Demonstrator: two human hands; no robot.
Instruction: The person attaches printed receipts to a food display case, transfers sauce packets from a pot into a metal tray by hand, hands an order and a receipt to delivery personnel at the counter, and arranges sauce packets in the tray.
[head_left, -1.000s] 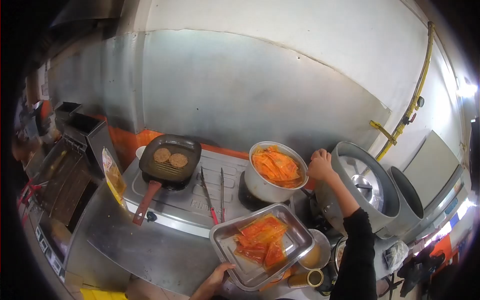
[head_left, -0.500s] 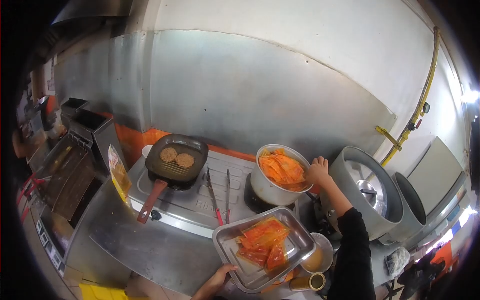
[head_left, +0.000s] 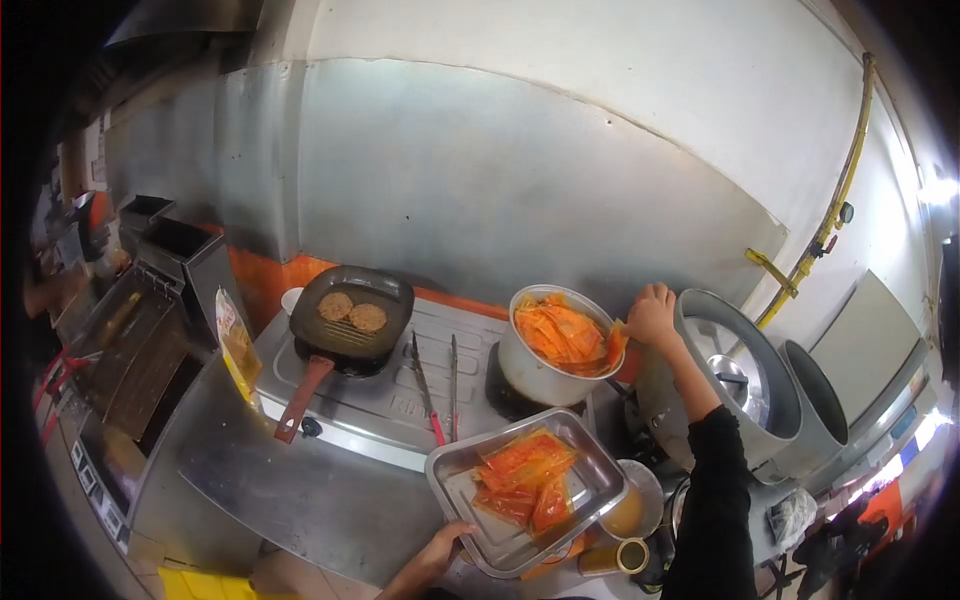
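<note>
Over by the stove's (head_left: 375,411) right edge, the pot (head_left: 530,372) is brimming with orange packets (head_left: 560,333); the right hand's (head_left: 652,315) grip is pinching another piece (head_left: 616,343) at its rim. The left hand (head_left: 443,549) is gripping the tray (head_left: 459,492), where several reddish packets (head_left: 525,468) are still waiting.

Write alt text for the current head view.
A person's right hand holds an orange piece at the rim of a pot of similar pieces; the left hand grips a metal tray of orange packets. Two brown patties sit in a pan.

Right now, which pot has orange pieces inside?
The pot on the stove, right of the tongs: orange pieces reach its rim. The large pot beside it shows a metal lid instead.
</note>
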